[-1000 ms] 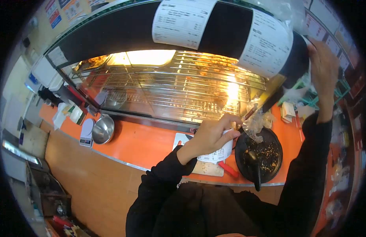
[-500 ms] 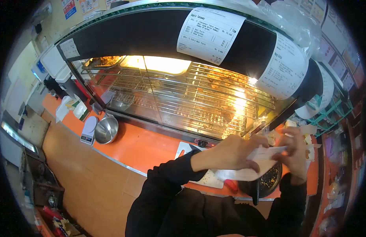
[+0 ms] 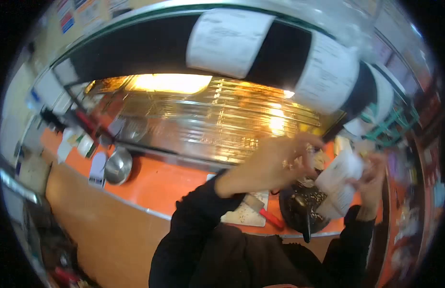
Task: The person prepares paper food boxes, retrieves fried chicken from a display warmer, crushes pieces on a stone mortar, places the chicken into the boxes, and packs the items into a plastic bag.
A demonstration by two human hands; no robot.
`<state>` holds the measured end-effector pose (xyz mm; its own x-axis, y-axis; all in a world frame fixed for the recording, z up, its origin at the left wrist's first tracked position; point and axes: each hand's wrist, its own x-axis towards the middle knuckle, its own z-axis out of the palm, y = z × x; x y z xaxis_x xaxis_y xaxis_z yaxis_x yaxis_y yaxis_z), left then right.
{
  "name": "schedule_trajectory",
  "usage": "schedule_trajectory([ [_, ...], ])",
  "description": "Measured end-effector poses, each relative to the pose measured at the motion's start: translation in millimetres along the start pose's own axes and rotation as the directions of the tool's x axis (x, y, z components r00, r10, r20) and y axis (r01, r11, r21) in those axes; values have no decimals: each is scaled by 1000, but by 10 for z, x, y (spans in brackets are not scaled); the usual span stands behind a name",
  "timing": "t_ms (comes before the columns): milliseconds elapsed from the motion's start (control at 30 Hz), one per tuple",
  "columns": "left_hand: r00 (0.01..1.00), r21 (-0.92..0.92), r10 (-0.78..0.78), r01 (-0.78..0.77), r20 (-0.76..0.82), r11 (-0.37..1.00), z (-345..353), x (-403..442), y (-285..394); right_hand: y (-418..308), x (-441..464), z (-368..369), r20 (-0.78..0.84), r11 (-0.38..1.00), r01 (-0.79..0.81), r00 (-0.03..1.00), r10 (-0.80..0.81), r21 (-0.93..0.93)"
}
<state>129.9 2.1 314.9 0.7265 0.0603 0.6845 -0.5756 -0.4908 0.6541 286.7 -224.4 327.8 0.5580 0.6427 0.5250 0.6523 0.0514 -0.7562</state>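
Observation:
My right hand (image 3: pixel 372 176) pinches a folded, partly see-through slip of white paper (image 3: pixel 342 175) with print on it. My left hand (image 3: pixel 282 161), blurred by motion, is left of the paper and apart from it. Its fingers are spread and slightly bent, with nothing seen between them. Below both hands sits a dark round dish (image 3: pixel 290 211) with pale bits in it. A dark handle-like piece (image 3: pixel 307 226) crosses its near rim. To its left a red-handled knife (image 3: pixel 272 219) lies on a white cutting board (image 3: pixel 244 217).
A lit glass display case (image 3: pixel 184 113) with wire racks stands behind the orange counter (image 3: pixel 167 175). Printed receipts (image 3: pixel 229 41) hang on its dark top band. A metal bowl (image 3: pixel 118 167) and a kitchen scale (image 3: pixel 97 170) stand left. A green wire basket (image 3: pixel 392 126) is at right.
My left hand has come away from the paper, which my right hand has carried to the right. The view has shifted, and more of the dark dish and knife shows.

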Motion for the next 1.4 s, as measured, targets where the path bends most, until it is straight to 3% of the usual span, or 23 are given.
schedule_trajectory([
  [67, 861, 164, 207, -146, -464, 976, -313, -9, 25, -40, 165, -478, -279, 980, 189, 939, -199, -64],
  [100, 705, 174, 108, 22, -701, 985, -428, 10, 144, -22, 265, -733, -390, 984, 151, 915, -101, 99],
  [167, 543, 587, 472, 48, -695, 808, -905, 190, 154, -142, 655, -901, -507, 935, 253, 857, -97, 249],
  [300, 599, 573, 351, 226, -719, 788, -1196, 531, 277, -185, 1050, -987, -132, 799, 36, 990, 54, 600],
  [367, 661, 494, 118, 418, -741, 763, -1234, 574, 322, -229, 1051, -917, -85, 748, -36, 989, 122, 663],
  [467, 754, 407, 109, 222, -648, 886, -1285, 560, 154, -286, 1024, -836, -180, 958, 205, 969, -169, 202],
  [533, 787, 314, 170, 31, -593, 949, -1281, 580, 87, -232, 1248, -1018, -183, 987, -107, 975, 128, 122],
  [600, 781, 315, 191, 8, -594, 949, -1364, 478, 73, -187, 1309, -1067, -240, 987, -78, 965, 111, 141],
  [667, 661, 299, 251, -42, -707, 953, -1263, 278, 188, -263, 1300, -1083, -353, 936, -250, 923, 153, -247],
  [700, 585, 469, 304, 150, -752, 870, -1139, 167, 295, -37, 1392, -1137, -289, 799, -12, 936, -203, -602],
  [733, 527, 475, 326, 174, -785, 863, -1128, -37, 227, 22, 1432, -1120, -271, 504, -86, 913, -306, -859],
  [800, 413, 561, 493, 56, -766, 826, -819, -294, 186, -329, 1283, -746, -214, -7, -264, 797, -565, -964],
  [833, 337, 620, 546, 170, -767, 766, -595, -392, 196, -331, 1298, -762, -23, -35, -55, 795, -606, -998],
  [867, 152, 604, 597, -4, -788, 797, -492, -464, 132, -311, 1331, -814, 167, -71, 157, 755, -635, -985],
  [933, 217, 540, 557, -134, -802, 831, -203, -569, 29, -142, 1482, -859, 34, 327, 259, 827, -561, -909],
  [1000, 272, 452, 487, -182, -830, 873, 10, -527, 57, -134, 1442, -864, -45, 164, 47, 856, -515, -985],
  [1067, 379, 278, 357, -248, -854, 928, 374, -447, 132, 6, 1515, -997, 20, 197, 119, 896, -444, -973],
  [1167, 567, 47, 170, -225, -806, 973, 1191, -368, 318, -144, 1341, -905, -27, 492, 148, 944, -329, -858],
  [1200, 636, 0, 80, -126, -768, 992, 1477, -354, 383, -116, 1196, -930, -41, 290, 169, 800, -599, -942],
  [1233, 706, -164, 50, -232, -706, 959, 1772, -318, 416, -207, 915, -1048, -107, 311, 174, 694, -712, -934],
  [1267, 739, -198, -28, -144, -673, 969, 2055, -355, 429, -310, 658, -1173, -160, 322, 197, 568, -808, -926],
  [1333, 826, -341, -85, -134, -557, 931, 2696, -309, 516, -445, -229, -1566, -318, 647, 142, 780, -539, -749],
  [1400, 886, -427, -101, -115, -453, 897, 3379, -256, 564, -594, -1261, -1941, -283, 833, -272, 948, 145, -483],
])
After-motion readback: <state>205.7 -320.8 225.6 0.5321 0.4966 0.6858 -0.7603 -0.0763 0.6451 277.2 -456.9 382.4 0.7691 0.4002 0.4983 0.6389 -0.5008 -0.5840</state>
